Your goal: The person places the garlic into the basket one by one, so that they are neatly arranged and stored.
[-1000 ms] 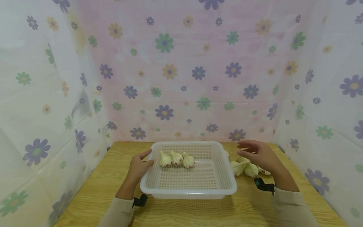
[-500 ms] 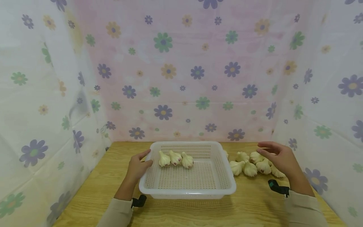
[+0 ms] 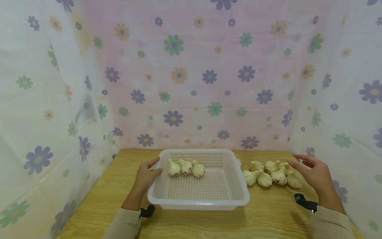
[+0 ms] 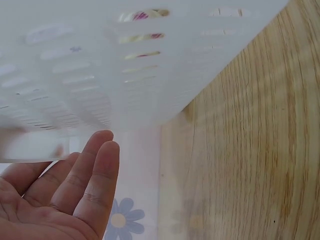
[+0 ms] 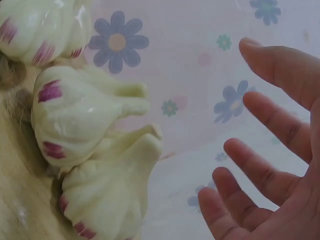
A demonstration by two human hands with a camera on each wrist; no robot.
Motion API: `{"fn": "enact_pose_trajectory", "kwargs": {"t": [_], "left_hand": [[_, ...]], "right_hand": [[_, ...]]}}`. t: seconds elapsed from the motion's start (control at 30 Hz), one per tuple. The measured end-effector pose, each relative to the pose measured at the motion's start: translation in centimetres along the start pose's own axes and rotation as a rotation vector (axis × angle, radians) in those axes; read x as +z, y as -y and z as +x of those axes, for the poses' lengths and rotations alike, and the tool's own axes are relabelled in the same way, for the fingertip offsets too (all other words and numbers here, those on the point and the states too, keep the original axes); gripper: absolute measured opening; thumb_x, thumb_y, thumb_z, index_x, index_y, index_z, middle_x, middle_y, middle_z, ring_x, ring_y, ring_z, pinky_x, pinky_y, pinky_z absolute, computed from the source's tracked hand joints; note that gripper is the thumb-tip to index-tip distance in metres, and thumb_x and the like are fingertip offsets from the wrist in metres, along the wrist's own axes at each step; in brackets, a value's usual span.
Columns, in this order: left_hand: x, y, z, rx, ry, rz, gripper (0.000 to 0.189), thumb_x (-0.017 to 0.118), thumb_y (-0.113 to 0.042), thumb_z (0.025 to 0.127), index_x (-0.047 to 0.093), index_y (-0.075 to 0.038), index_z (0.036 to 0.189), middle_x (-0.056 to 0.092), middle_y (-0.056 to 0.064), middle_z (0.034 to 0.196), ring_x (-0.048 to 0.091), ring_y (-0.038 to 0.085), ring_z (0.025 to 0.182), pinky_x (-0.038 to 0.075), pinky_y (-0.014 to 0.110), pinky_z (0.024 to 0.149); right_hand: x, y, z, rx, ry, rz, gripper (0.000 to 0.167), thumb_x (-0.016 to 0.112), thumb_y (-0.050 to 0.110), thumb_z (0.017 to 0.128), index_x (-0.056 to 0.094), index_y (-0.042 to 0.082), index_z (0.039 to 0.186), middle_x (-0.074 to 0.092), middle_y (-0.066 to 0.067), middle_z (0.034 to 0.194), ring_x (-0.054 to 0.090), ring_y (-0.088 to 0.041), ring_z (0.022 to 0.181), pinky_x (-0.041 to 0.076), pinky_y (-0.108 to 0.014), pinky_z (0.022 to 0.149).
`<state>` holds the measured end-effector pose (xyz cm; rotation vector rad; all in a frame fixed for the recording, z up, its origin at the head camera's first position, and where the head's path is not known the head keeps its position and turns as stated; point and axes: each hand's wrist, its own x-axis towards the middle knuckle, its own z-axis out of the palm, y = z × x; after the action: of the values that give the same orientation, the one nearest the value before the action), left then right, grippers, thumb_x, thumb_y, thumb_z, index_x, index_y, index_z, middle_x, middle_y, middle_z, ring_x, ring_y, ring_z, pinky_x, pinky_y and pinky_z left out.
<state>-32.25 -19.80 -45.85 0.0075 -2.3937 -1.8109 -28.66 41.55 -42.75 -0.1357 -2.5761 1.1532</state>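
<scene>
White basket [image 3: 198,201], three garlic bulbs [image 3: 186,167] inside

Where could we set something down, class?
Inside the basket, right of the three garlic bulbs; on the table, along the basket's near side and left of the left hand. Crowded: right of the basket, among the loose bulbs.

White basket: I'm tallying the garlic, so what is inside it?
Inside the white basket, three garlic bulbs lie side by side toward its back left. What lies directly beneath them is covered and cannot be seen.
</scene>
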Motion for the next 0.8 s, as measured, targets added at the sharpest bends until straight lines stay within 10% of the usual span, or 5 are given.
{"fn": "enact_pose_trajectory", "kwargs": {"t": [0.57, 0.8], "left_hand": [[-0.3, -0.4, 0.2, 0.015, 0.0, 0.039, 0.062, 0.068, -0.011, 0.089, 0.057, -0.014, 0.15, 0.045, 0.021, 0.159, 0.07, 0.041, 0.116, 0.065, 0.042, 0.075], [-0.1, -0.1, 0.1, 0.013, 0.006, 0.038, 0.063, 0.069, -0.011, 0.088, 0.057, -0.015, 0.15, 0.044, 0.02, 0.16, 0.068, 0.041, 0.118, 0.065, 0.042, 0.077]], "right_hand": [[-0.5, -4.2, 0.4, 0.196, 0.244, 0.138, 0.092, 0.066, 0.058, 0.095, 0.025, 0.015, 0.166, 0.012, -0.03, 0.169, 0.018, -0.059, 0.148, 0.038, -0.07, 0.108], [-0.6, -5.5, 0.3, 0.201, 0.294, 0.136, 0.096, 0.066, 0.056, 0.095, 0.021, 0.01, 0.166, 0.014, -0.034, 0.167, 0.027, -0.055, 0.146, 0.06, -0.036, 0.092]]}}
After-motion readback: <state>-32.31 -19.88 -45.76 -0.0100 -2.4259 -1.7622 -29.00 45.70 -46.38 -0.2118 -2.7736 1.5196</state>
